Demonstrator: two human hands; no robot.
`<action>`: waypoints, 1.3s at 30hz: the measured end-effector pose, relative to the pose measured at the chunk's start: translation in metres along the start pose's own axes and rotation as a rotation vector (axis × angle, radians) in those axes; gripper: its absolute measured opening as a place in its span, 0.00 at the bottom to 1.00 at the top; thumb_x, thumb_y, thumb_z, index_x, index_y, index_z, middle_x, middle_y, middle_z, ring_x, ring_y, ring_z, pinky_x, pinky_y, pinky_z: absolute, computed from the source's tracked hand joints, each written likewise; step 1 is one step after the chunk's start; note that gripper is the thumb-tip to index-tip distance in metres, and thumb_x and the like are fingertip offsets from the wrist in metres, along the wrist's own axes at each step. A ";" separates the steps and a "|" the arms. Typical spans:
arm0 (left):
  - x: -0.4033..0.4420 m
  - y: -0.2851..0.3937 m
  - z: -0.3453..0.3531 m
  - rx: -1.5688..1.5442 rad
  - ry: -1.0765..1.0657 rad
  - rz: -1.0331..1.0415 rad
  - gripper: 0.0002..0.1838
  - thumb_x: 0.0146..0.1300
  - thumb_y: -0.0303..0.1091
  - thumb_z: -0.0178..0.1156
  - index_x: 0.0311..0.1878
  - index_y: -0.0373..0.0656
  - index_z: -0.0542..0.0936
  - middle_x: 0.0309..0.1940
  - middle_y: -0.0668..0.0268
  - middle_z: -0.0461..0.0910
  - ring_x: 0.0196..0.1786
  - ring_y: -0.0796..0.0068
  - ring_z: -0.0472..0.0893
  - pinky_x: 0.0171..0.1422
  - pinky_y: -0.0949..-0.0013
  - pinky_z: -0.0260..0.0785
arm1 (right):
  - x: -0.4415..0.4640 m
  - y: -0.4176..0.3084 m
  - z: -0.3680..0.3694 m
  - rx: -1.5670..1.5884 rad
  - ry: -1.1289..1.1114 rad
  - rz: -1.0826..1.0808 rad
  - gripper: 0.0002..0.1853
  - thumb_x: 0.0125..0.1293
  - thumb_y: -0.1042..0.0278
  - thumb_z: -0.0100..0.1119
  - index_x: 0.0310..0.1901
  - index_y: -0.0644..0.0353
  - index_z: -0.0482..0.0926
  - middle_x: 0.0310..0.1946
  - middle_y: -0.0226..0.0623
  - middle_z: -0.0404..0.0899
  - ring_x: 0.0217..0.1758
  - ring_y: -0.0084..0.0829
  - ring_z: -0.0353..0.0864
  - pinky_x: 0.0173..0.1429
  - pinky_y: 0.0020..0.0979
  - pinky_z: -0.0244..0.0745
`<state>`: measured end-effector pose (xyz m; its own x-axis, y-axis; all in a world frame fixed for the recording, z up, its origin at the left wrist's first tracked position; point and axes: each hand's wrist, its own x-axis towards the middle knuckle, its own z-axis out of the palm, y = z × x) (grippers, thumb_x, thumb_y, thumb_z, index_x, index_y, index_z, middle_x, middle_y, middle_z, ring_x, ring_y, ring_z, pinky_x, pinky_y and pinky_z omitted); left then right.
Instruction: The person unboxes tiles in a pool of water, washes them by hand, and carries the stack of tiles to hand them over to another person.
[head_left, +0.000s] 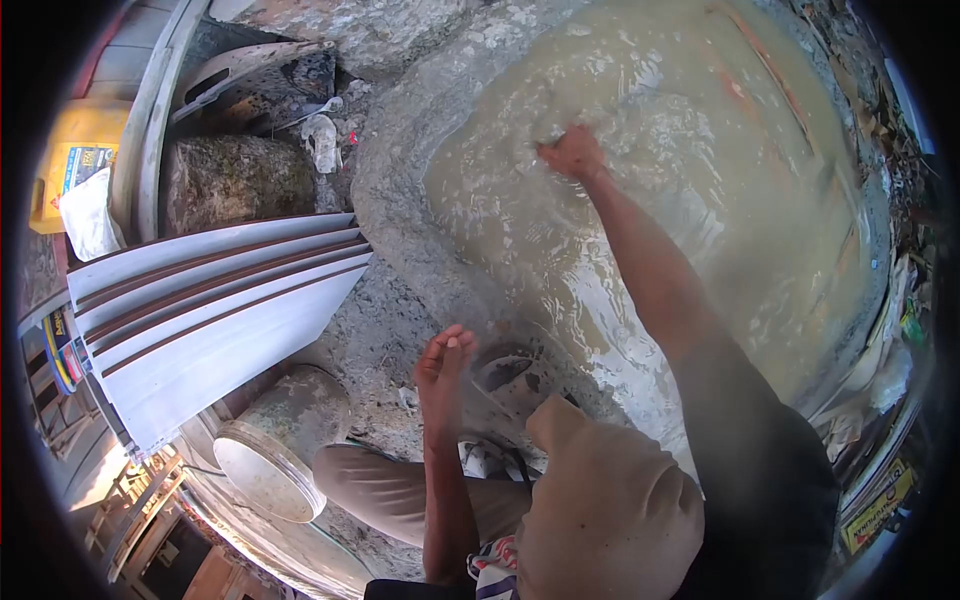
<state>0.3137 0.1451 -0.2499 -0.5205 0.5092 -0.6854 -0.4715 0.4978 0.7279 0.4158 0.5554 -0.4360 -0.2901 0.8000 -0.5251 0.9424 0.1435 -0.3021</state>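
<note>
Murky, rippled water (780, 300) fills a pool bounded by a rough grey rim (405, 200). The right hand (574, 153) is in it, toward the pool's left edge and well clear of the near one; its fingers are partly under, so I cannot tell whether they are clamped on anything. A reddish strip (768, 70) lies along the pool's far right edge.

The left hand (445, 355) hangs outside the pool's near left edge, fingers loosely curled toward the thumb; whether they meet, I cannot tell. A dark shoe (502, 367) and the rim stand between it and the water. Left of the rim, a stack of white panels (230, 345) blocks that side, one end close against it. Below the panels, a dirty bucket (268, 468) tilts near the person's bent knee (355, 480). Behind them sit a stained block (240, 178) and a yellow container (80, 150) with a white cloth (90, 215) against it.
</note>
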 end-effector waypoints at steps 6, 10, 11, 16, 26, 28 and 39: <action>0.005 0.004 0.018 -0.019 -0.026 -0.008 0.26 0.82 0.46 0.60 0.69 0.33 0.79 0.58 0.58 0.86 0.60 0.69 0.85 0.67 0.65 0.75 | -0.029 -0.015 0.019 -0.047 0.011 -0.218 0.26 0.65 0.55 0.67 0.61 0.59 0.86 0.52 0.50 0.90 0.63 0.49 0.88 0.66 0.46 0.82; 0.011 -0.006 0.014 -0.069 -0.078 -0.024 0.25 0.83 0.44 0.57 0.71 0.34 0.78 0.60 0.58 0.86 0.61 0.71 0.85 0.67 0.66 0.75 | -0.085 -0.021 -0.038 0.462 -0.318 -0.243 0.15 0.63 0.72 0.63 0.51 0.64 0.87 0.47 0.40 0.91 0.55 0.35 0.90 0.59 0.37 0.84; 0.012 -0.005 0.017 -0.073 -0.107 -0.030 0.25 0.84 0.44 0.56 0.71 0.33 0.77 0.60 0.58 0.86 0.61 0.70 0.85 0.68 0.66 0.75 | -0.104 -0.026 -0.053 0.633 -0.273 -0.302 0.15 0.63 0.72 0.63 0.50 0.65 0.88 0.45 0.38 0.90 0.52 0.32 0.90 0.58 0.35 0.84; 0.002 0.011 0.045 -0.106 -0.268 -0.051 0.27 0.85 0.46 0.53 0.72 0.33 0.76 0.63 0.54 0.85 0.65 0.65 0.84 0.72 0.62 0.72 | -0.207 -0.060 -0.130 1.086 -0.003 -0.426 0.12 0.64 0.73 0.68 0.48 0.67 0.90 0.39 0.31 0.90 0.40 0.24 0.86 0.47 0.33 0.81; 0.028 0.001 0.111 -0.996 -0.444 -0.471 0.50 0.76 0.72 0.55 0.84 0.39 0.59 0.71 0.51 0.75 0.73 0.53 0.75 0.79 0.45 0.66 | -0.242 -0.055 -0.032 1.440 0.059 -0.210 0.11 0.62 0.75 0.68 0.46 0.67 0.88 0.39 0.33 0.88 0.40 0.27 0.85 0.47 0.31 0.81; 0.046 -0.001 0.114 -1.111 -0.526 -0.277 0.50 0.74 0.73 0.57 0.82 0.40 0.63 0.67 0.53 0.77 0.70 0.52 0.78 0.77 0.43 0.67 | -0.270 -0.049 -0.023 1.410 0.012 -0.093 0.11 0.64 0.73 0.66 0.47 0.66 0.88 0.39 0.33 0.88 0.40 0.26 0.85 0.48 0.31 0.81; 0.089 -0.036 0.123 -0.435 -0.398 -0.125 0.24 0.72 0.31 0.62 0.70 0.40 0.77 0.55 0.61 0.83 0.52 0.70 0.85 0.53 0.63 0.77 | -0.285 -0.018 0.024 0.689 -0.053 -0.114 0.22 0.65 0.64 0.63 0.59 0.63 0.80 0.46 0.53 0.87 0.53 0.52 0.88 0.57 0.49 0.80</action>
<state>0.3719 0.2588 -0.3391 -0.1759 0.7306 -0.6598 -0.8033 0.2808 0.5251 0.4775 0.3108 -0.2998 -0.4050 0.7698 -0.4932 0.5904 -0.1917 -0.7840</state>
